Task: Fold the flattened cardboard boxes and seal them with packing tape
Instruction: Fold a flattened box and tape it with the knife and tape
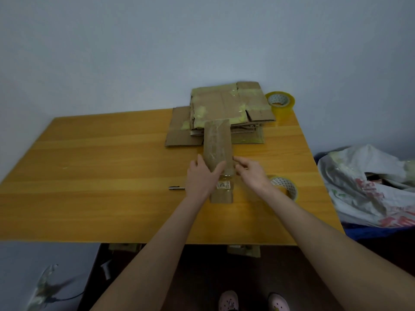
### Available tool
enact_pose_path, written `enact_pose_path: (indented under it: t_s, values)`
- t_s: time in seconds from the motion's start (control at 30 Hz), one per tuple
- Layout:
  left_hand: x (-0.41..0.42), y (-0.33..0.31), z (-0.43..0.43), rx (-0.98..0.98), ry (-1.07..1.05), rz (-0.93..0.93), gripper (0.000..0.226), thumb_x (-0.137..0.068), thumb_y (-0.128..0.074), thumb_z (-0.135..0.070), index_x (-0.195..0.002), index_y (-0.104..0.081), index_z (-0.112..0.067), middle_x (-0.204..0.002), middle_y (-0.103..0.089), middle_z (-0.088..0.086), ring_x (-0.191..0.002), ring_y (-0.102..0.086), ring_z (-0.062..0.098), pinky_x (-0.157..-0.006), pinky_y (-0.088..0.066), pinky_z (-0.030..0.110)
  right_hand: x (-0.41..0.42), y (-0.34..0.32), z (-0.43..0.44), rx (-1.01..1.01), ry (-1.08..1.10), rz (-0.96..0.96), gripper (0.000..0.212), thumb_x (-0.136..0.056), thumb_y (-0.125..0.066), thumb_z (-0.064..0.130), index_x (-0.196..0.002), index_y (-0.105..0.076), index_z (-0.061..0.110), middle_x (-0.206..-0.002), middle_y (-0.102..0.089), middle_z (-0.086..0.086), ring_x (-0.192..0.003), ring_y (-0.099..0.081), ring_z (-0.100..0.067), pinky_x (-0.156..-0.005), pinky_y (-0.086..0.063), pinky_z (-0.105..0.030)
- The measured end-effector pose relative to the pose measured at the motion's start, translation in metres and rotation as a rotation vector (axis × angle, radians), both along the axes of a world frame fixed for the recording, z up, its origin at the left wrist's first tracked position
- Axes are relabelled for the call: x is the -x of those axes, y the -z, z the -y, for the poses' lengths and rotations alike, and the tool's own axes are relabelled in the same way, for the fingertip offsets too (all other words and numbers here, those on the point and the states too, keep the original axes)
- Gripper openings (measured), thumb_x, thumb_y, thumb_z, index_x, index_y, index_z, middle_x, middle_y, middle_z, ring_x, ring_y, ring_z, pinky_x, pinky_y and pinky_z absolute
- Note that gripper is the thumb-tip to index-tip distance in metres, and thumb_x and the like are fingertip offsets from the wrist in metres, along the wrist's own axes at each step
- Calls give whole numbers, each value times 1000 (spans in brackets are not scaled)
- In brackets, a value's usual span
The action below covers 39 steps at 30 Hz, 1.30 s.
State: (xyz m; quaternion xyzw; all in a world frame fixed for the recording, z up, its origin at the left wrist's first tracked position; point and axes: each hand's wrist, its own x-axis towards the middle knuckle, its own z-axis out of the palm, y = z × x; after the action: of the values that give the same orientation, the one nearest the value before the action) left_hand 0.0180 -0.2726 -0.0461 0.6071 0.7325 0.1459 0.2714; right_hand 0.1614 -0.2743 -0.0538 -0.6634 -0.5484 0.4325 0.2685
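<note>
Narrow cardboard box [216, 142] on table [89, 164], far end toward stack of flattened boxes [224, 106]; left hand [199, 176] grips its left side, thumb across the face; right hand [252, 173] pinches its right edge with bent fingers; tape roll [289, 187] just beside the right wrist.

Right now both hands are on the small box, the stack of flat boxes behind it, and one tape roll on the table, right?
No: the head view shows two on the table, a far roll beside the stack and a near roll by the right hand. Otherwise right: left hand and right hand on the small box, stack behind it.
</note>
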Motion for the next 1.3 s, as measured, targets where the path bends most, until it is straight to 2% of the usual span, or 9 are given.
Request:
enact_pose_path:
  t_s: [0.17,0.23,0.37,0.57,0.67,0.83,0.97,1.07,1.3]
  values:
    - [14,-9,-13,139,4,-27,113,-75,-65,-61,-153,-1,-10,-154,-17,19,-139,-26,36,-110,-33,47,19,-7,7,14,-56,-71,37,-99,-40,1,-127,-62,11,-135,-57,-4,-129,-48,-17,-103,-34,-21]
    - [24,-9,-17,114,-29,34,104,-72,-68,-55,-151,-15,-14,-146,-30,17,-128,-41,35,-101,-43,45,18,-8,11,42,39,-116,33,-101,-46,18,-131,-59,14,-138,-55,-3,-128,-48,-19,-103,-35,-26]
    - [41,-24,-9,-13,-129,423,78,-66,-65,-50,-134,-43,-19,-123,-53,4,-103,-57,22,-85,-55,40,7,-4,17,162,231,-119,76,-88,-56,58,-144,-39,10,-145,-46,-9,-129,-47,-29,-107,-39,-43]
    - [82,-55,12,-25,-289,749,42,-89,-56,-28,-129,-50,-15,-104,-60,3,-84,-60,13,-64,-53,23,27,-23,10,104,32,-421,24,-88,-66,40,-91,-65,16,-85,-60,-4,-59,-43,-12,-51,-32,-23]
    - [111,-60,30,-42,-363,778,12,-94,-50,-28,-100,-57,-22,-87,-56,-2,-77,-54,11,-74,-45,27,55,-32,6,65,-34,-445,16,-90,-66,33,-89,-62,17,-82,-63,2,-68,-54,-13,-60,-40,-25]
    - [155,-55,48,-108,-498,802,12,-95,-51,-29,-90,-59,-22,-87,-61,0,-77,-57,10,-75,-47,25,113,-41,-2,77,-89,-501,14,-92,-63,26,-94,-56,14,-93,-63,-1,-84,-62,-17,-82,-53,-36]
    - [199,-46,48,-178,-607,860,26,-94,-54,-29,-113,-60,-13,-93,-63,3,-82,-60,12,-72,-52,24,164,-46,-16,79,-122,-454,13,-92,-63,24,-87,-55,16,-102,-64,-9,-88,-60,-21,-86,-52,-44]
    - [237,-38,37,-202,-670,880,44,-92,-56,-30,-132,-53,-11,-100,-64,4,-87,-61,14,-70,-52,24,203,-49,-31,57,-139,-424,14,-93,-63,25,-86,-55,16,-96,-61,-4,-80,-55,-14,-70,-47,-31]
    - [370,-26,-31,-264,-674,878,39,-93,-55,-27,-130,-55,-12,-100,-62,4,-84,-61,15,-64,-52,23,346,-37,-102,129,-77,-462,14,-90,-67,21,-87,-56,14,-98,-65,-8,-88,-63,-23,-75,-56,-34]
